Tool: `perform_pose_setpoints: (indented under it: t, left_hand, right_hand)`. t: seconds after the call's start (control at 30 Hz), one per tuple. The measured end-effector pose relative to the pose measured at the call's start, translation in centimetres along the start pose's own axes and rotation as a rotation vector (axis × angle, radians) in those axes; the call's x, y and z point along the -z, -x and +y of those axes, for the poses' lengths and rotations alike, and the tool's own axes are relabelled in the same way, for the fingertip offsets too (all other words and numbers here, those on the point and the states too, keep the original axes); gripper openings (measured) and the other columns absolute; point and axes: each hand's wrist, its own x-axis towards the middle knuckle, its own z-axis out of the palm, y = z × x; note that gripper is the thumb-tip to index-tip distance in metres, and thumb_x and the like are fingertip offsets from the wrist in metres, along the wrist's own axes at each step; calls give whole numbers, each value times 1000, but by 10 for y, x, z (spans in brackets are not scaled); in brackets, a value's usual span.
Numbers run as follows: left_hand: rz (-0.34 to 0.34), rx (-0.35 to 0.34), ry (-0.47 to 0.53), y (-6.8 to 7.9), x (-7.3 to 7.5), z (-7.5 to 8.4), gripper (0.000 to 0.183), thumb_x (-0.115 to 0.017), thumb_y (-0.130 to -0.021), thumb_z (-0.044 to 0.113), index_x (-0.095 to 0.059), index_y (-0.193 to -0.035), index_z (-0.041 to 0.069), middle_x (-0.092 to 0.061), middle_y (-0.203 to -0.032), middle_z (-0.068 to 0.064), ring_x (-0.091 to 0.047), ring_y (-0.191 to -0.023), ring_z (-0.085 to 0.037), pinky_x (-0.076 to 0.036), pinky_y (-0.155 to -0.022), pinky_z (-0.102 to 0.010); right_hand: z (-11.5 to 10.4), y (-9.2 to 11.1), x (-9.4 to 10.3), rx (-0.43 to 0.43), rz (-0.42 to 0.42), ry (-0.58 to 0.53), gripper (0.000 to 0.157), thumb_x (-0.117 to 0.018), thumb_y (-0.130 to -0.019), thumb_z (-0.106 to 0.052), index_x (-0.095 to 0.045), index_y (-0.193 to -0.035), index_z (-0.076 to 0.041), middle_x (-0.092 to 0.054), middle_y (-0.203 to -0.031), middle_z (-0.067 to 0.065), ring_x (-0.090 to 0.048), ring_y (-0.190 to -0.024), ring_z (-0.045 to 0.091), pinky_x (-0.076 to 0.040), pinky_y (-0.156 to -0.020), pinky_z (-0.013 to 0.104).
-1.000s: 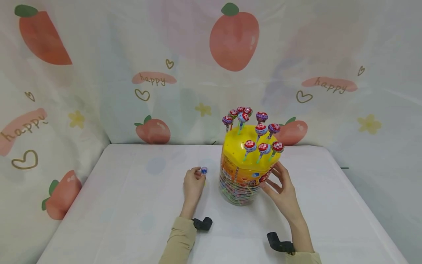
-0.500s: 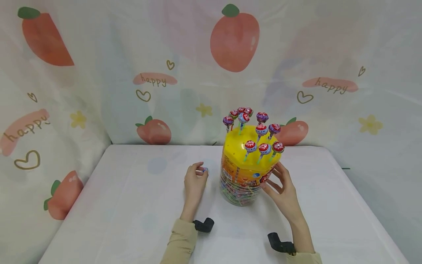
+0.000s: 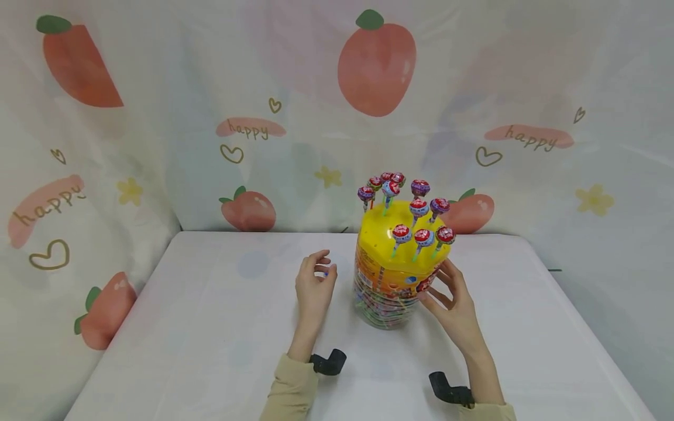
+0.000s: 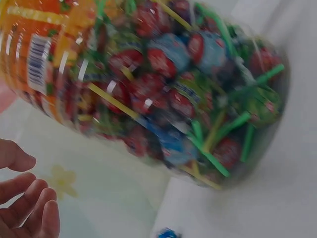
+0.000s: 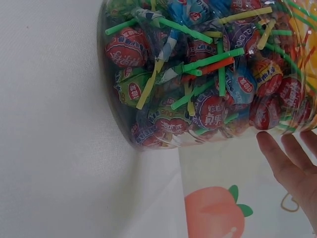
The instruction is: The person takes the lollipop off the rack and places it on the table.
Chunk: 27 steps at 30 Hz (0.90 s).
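Note:
A clear jar (image 3: 387,304) of wrapped lollipops stands on the white table. Its yellow lid (image 3: 376,240) has several lollipops (image 3: 401,234) sticking up from it. My right hand (image 3: 458,310) rests its thumb and fingertips on the jar's right side; in the right wrist view the fingers (image 5: 280,163) look fairly straight. To the left of the jar hovers my left hand (image 3: 315,292), with its fingers loosely bent and nothing between them. In the left wrist view a blue-wrapped lollipop (image 4: 168,233) lies on the table, apart from those fingers (image 4: 29,203), mostly cut off by the frame edge.
The white table (image 3: 210,327) reaches to a printed cloth backdrop (image 3: 295,58) behind and at both sides. Black wrist mounts (image 3: 329,362) sit on both forearms, near the sleeves. Many more lollipops fill the jar.
My left hand has risen slightly and its fingers have spread from the small lollipop, which is now almost hidden behind the hand. My right hand and the jar have barely moved.

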Motion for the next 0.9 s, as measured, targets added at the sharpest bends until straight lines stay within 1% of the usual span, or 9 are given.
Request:
perform_pose_setpoints:
  t: [0.13, 0.27, 0.33, 0.4, 0.53, 0.73, 0.9]
  left_hand:
    - [4, -47, 36, 2, 4, 16, 30, -67, -84, 4, -66, -114, 7, -65, -96, -10, -65, -82, -21, -52, -65, -24]
    - [-8, -114, 54, 6, 7, 33, 31, -67, -85, 4, -64, -115, 7, -64, -98, -9, -64, -84, -21, -55, -67, -30]
    - [-12, -152, 50, 9, 8, 42, 31, -68, -85, 4, -64, -116, 7, -64, -98, -9, -64, -85, -20, -55, -68, -29]
    - [-15, -185, 39, 12, 8, 50, 31, -68, -86, 5, -63, -116, 7, -63, -99, -8, -63, -86, -19, -55, -69, -26]
    - [-27, -242, 49, 16, 7, 63, 32, -69, -86, 6, -63, -117, 8, -63, -99, -9, -63, -87, -18, -54, -70, -25]
    - [-59, -306, 99, 21, 4, 79, 32, -68, -87, 8, -62, -119, 6, -62, -100, -9, -61, -92, -18, -53, -69, -24]
    - [-84, -356, 136, 20, 2, 93, 33, -68, -87, 8, -61, -120, 7, -61, -100, -10, -60, -91, -19, -53, -69, -23]
  right_hand:
    - [-1, 0, 0, -6, -3, -10, 82, -67, -87, -5, -20, -153, -20, -32, -151, 12, -34, -123, -11, -41, -92, 4]
    - [-1, -1, 0, -14, -3, -11, 81, -67, -88, -6, -20, -153, -20, -33, -151, 12, -34, -123, -11, -41, -92, 4]
    - [-1, 0, 0, -19, -3, -14, 81, -67, -88, -6, -20, -153, -20, -33, -151, 12, -34, -123, -10, -41, -92, 4]
    - [-1, 0, 0, -20, -3, -18, 81, -67, -88, -6, -20, -153, -20, -33, -151, 11, -34, -123, -10, -41, -92, 5]
    - [-2, 0, 0, -12, 1, -13, 81, -67, -88, -6, -21, -153, -19, -32, -151, 12, -34, -123, -10, -41, -92, 5]
    - [-1, 0, 0, -11, 5, 3, 81, -67, -87, -6, -21, -153, -19, -33, -151, 12, -34, -123, -10, -41, -92, 5]
    - [-2, 0, 0, -14, 8, 10, 81, -67, -87, -7, -21, -152, -20, -33, -151, 10, -34, -123, -10, -41, -92, 5]
